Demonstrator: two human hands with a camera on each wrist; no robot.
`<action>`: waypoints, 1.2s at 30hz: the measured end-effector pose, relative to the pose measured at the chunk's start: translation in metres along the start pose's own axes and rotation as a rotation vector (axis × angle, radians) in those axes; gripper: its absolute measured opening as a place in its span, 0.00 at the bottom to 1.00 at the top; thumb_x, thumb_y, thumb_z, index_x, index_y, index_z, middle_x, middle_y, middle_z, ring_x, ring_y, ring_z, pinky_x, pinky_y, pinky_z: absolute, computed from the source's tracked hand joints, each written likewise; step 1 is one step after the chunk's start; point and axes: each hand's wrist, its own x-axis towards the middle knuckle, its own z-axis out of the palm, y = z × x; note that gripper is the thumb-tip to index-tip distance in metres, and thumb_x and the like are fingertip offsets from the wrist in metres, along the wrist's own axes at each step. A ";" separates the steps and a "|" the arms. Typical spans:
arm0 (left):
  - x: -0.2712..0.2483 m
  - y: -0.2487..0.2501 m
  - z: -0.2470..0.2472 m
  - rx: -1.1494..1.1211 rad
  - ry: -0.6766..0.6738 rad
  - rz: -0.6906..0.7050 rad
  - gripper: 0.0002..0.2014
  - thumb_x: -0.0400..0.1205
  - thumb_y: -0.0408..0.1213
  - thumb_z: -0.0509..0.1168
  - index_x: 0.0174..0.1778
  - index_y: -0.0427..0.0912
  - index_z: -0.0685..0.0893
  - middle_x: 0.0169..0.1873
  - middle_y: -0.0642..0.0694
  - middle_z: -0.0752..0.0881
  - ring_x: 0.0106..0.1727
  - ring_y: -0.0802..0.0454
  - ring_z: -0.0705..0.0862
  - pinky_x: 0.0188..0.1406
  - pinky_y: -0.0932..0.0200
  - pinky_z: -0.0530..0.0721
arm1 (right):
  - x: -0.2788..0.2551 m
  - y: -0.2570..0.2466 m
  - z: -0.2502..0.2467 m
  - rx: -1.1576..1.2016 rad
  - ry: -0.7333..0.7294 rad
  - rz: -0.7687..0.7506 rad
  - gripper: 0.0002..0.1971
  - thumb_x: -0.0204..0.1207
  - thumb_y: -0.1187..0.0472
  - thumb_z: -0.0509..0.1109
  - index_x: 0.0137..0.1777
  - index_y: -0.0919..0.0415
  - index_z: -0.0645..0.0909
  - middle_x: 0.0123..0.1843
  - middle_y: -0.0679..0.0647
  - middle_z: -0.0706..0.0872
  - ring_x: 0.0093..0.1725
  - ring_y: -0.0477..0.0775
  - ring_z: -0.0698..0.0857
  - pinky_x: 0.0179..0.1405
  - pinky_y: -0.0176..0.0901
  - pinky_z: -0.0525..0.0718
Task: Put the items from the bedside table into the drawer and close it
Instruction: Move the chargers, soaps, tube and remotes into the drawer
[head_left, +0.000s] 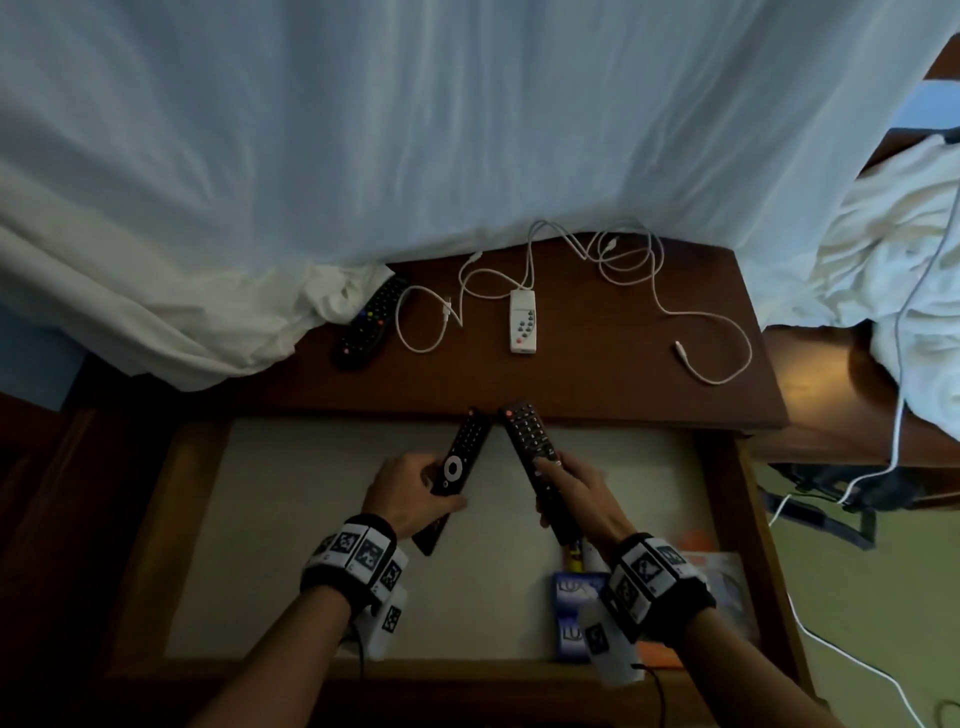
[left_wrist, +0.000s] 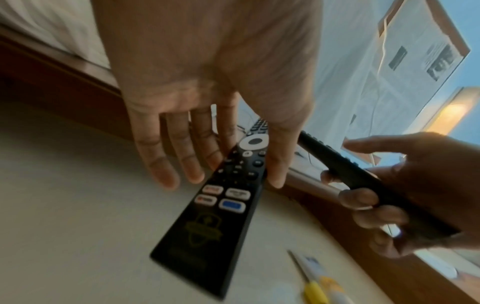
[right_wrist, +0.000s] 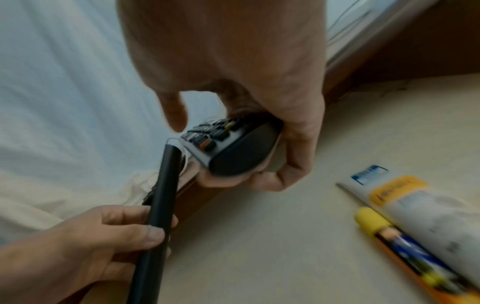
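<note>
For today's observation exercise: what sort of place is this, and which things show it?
Most likely a bedroom, perhaps a hotel room. A bedside table with an open drawer stands against white bedding, with remotes and charging cables on top.

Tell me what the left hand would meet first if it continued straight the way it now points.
Probably the front edge of the dark wooden bedside table: the left hand points its slim black remote up toward it, though depth is unclear.

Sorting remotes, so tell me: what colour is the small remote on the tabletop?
White small remote, head view.
</note>
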 end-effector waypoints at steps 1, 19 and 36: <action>0.000 -0.001 0.008 0.016 -0.050 -0.019 0.24 0.61 0.50 0.82 0.53 0.52 0.89 0.47 0.54 0.91 0.46 0.56 0.88 0.50 0.54 0.89 | 0.002 0.009 -0.001 -0.006 0.033 0.009 0.10 0.83 0.54 0.64 0.47 0.60 0.79 0.38 0.60 0.85 0.34 0.54 0.86 0.37 0.51 0.85; -0.013 -0.011 0.118 0.777 -0.684 0.011 0.29 0.58 0.43 0.86 0.54 0.41 0.86 0.51 0.41 0.86 0.46 0.44 0.88 0.42 0.57 0.86 | 0.002 0.059 -0.033 -0.202 0.207 -0.011 0.51 0.72 0.64 0.77 0.83 0.40 0.46 0.54 0.52 0.82 0.50 0.60 0.88 0.48 0.60 0.89; -0.024 -0.019 0.138 0.846 -0.746 0.043 0.21 0.80 0.32 0.70 0.70 0.34 0.80 0.70 0.35 0.78 0.67 0.39 0.81 0.65 0.52 0.79 | 0.005 0.074 -0.017 -0.295 0.179 -0.055 0.24 0.69 0.67 0.77 0.62 0.56 0.73 0.52 0.60 0.86 0.45 0.60 0.88 0.42 0.49 0.90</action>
